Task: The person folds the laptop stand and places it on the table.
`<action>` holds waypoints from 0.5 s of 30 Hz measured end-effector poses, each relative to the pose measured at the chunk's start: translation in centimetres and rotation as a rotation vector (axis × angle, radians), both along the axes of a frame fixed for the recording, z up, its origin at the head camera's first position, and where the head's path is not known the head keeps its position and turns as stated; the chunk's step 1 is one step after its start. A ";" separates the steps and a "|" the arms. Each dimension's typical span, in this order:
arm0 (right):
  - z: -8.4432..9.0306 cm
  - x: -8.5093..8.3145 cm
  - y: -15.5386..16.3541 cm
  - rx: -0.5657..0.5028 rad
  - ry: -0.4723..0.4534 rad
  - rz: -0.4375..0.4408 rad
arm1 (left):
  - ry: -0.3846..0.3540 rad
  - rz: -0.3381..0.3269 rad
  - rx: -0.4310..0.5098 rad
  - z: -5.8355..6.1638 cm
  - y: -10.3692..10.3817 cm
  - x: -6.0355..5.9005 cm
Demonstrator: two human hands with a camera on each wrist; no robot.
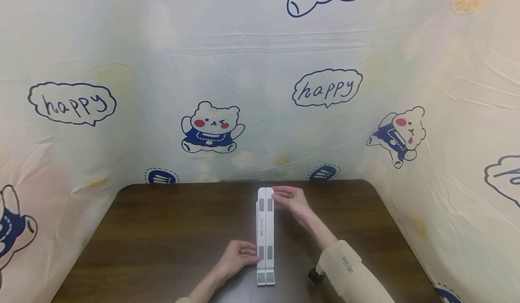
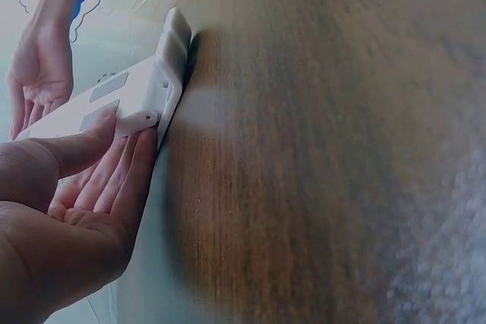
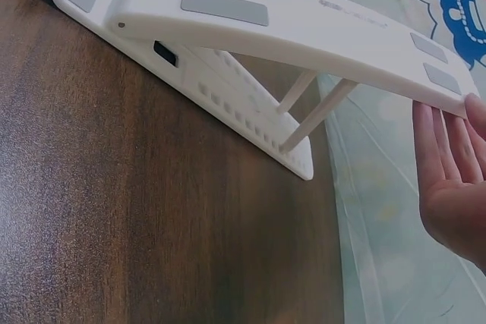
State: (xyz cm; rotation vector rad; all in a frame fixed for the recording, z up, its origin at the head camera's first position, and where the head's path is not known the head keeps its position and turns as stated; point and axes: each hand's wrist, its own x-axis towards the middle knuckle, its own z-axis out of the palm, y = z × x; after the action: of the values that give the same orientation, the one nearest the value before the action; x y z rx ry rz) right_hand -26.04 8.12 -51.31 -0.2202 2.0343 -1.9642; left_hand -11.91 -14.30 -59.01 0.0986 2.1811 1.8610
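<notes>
A white folding laptop stand with grey pads stands on the table, its two narrow halves side by side and pointing away from me. In the right wrist view, its upper arms are raised off the notched base rails, with thin struts between. My left hand grips the near part from the left, thumb on a grey pad and fingers beneath, as the left wrist view shows. My right hand holds the raised far end from the right, thumb at the edge and fingers under it.
A dark brown wooden table lies under the stand. Pale cloth printed with bears and "happy" bubbles hangs behind and at both sides. A small dark object shows at the right sleeve.
</notes>
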 end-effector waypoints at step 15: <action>-0.4 0.5 0.3 -0.039 0.025 -0.103 | 0.000 0.002 -0.005 0.5 -0.4 -0.3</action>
State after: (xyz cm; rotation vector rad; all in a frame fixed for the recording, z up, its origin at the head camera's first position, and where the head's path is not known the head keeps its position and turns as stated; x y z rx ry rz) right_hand -25.55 8.47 -51.75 -0.1527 2.0629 -2.0731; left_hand -12.25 -14.72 -58.52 0.0951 2.1858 1.8567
